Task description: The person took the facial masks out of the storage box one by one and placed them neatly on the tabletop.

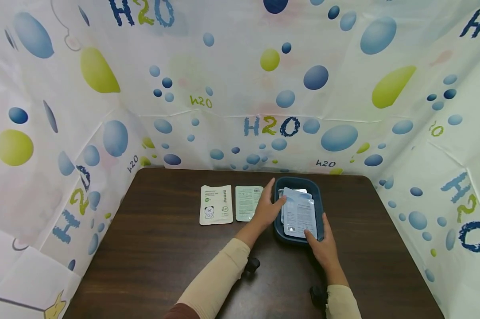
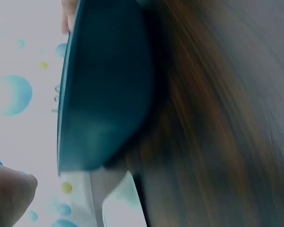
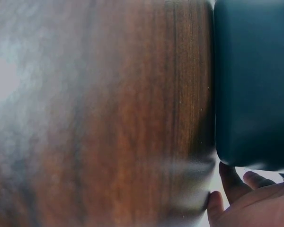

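Observation:
A dark blue tray (image 1: 319,197) stands on the brown table (image 1: 164,248) and holds several pale blue sachets (image 1: 300,212). My left hand (image 1: 277,192) lies against the tray's left wall with straight fingers, its thumb reaching over the rim toward the sachets. My right hand (image 1: 316,227) grips the tray's near right corner, thumb over the rim on the top sachet. In the left wrist view the tray's outer wall (image 2: 104,85) is blurred, with a thumb (image 2: 9,194) beside it. The right wrist view shows the tray wall (image 3: 253,80) with curled fingers (image 3: 236,184) at its corner.
A white sachet with a bear picture (image 1: 216,204) and a pale green sachet (image 1: 245,201) lie flat left of the tray, the green one partly under my left hand. A bubble-printed curtain (image 1: 240,88) closes off the table's far, left and right sides.

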A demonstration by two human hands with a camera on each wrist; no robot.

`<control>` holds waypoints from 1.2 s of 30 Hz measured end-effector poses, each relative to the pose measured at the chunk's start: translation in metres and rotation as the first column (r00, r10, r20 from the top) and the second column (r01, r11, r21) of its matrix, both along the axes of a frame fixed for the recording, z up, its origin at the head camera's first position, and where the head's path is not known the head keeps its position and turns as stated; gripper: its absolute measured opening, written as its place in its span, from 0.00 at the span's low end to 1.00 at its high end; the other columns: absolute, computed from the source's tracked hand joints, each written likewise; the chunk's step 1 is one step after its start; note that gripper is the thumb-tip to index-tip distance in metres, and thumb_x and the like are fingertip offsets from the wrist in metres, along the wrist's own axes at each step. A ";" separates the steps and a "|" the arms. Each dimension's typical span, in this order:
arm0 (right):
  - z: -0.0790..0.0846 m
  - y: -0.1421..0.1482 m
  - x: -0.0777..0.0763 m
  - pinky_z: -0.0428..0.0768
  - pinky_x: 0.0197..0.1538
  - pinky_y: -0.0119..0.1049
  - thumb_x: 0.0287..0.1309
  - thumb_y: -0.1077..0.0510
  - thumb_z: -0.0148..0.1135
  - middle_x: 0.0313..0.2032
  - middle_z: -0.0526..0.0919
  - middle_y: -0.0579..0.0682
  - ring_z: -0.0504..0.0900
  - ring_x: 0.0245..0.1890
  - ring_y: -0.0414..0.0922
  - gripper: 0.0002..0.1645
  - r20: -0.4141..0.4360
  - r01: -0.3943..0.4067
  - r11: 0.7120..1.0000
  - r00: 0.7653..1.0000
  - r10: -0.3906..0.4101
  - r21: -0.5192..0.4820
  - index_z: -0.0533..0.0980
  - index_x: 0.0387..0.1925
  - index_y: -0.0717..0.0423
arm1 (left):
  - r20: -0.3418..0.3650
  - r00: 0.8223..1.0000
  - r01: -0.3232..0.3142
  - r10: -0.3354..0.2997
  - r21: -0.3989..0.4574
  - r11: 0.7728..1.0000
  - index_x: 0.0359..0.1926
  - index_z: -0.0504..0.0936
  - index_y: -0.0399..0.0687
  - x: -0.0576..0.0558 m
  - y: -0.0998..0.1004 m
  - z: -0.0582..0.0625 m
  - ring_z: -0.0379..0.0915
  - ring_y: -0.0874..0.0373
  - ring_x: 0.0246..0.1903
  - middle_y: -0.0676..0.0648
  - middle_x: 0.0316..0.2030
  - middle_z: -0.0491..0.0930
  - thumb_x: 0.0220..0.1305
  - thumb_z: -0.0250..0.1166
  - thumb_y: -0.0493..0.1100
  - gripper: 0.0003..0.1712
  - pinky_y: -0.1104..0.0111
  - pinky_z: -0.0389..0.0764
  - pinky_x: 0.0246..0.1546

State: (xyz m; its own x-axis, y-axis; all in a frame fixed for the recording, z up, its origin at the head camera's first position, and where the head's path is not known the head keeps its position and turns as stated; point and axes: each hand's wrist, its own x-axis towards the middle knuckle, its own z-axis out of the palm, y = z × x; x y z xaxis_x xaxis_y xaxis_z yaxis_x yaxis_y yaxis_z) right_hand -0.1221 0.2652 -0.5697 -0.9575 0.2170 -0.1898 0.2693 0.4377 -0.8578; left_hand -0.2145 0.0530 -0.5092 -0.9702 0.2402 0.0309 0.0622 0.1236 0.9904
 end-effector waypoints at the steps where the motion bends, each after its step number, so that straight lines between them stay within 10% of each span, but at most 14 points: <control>1: 0.001 0.000 0.000 0.46 0.78 0.68 0.69 0.43 0.61 0.83 0.39 0.54 0.42 0.82 0.62 0.57 -0.005 0.000 1.000 1.000 0.000 0.001 0.34 0.83 0.38 | 0.007 1.000 0.012 -0.012 0.028 1.000 0.82 0.50 0.56 0.001 0.005 0.001 0.47 0.47 0.81 0.46 0.81 0.49 0.74 0.59 0.51 0.42 0.50 0.54 0.79; 10: 0.003 0.000 0.002 0.47 0.77 0.69 0.69 0.44 0.61 0.83 0.41 0.57 0.44 0.81 0.63 0.57 -0.011 0.006 1.000 1.000 -0.006 -0.004 0.34 0.83 0.38 | 0.093 0.989 0.103 -0.114 0.114 0.988 0.82 0.51 0.55 0.009 0.042 0.001 0.47 0.47 0.80 0.45 0.81 0.50 0.74 0.59 0.50 0.42 0.50 0.55 0.79; 21: 0.000 -0.001 -0.001 0.49 0.76 0.69 0.69 0.43 0.61 0.83 0.42 0.57 0.45 0.81 0.63 0.56 -0.024 0.009 1.000 1.000 -0.009 0.004 0.35 0.83 0.38 | 0.255 0.965 0.033 -0.063 0.122 0.992 0.80 0.53 0.51 0.007 0.048 -0.018 0.53 0.38 0.77 0.34 0.78 0.53 0.69 0.64 0.49 0.45 0.40 0.57 0.75; 30: -0.002 -0.004 -0.002 0.49 0.77 0.69 0.69 0.45 0.62 0.83 0.42 0.56 0.45 0.81 0.62 0.56 -0.026 0.010 1.000 1.000 -0.010 -0.009 0.36 0.83 0.39 | 0.243 0.969 0.000 -0.039 0.159 0.987 0.75 0.64 0.44 0.007 0.047 -0.017 0.58 0.37 0.74 0.33 0.76 0.59 0.67 0.66 0.44 0.38 0.42 0.62 0.73; 36: -0.002 -0.003 0.000 0.48 0.76 0.69 0.69 0.45 0.61 0.82 0.42 0.57 0.46 0.81 0.63 0.56 -0.035 0.012 1.000 0.999 -0.012 0.006 0.36 0.83 0.41 | 0.232 0.963 0.103 -0.138 0.156 0.982 0.74 0.67 0.53 0.009 0.044 -0.020 0.62 0.40 0.72 0.39 0.76 0.62 0.69 0.66 0.47 0.35 0.43 0.64 0.72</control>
